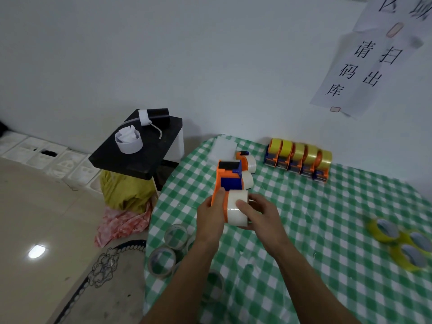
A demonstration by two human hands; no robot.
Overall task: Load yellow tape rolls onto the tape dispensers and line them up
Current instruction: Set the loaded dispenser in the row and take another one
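Observation:
My left hand grips an orange and blue tape dispenser above the green checked table. A white tape roll sits on that dispenser, and my right hand holds the roll with its thumb on the front. Two more dispensers with white rolls lie just behind. Several dispensers loaded with yellow rolls stand in a row at the back by the wall. Three loose yellow rolls lie flat at the right edge.
Several clear tape rolls lie at the table's left edge near my left forearm. A black stool with a white cup and a pump stands left of the table, above a yellow bag. A paper sign hangs on the wall.

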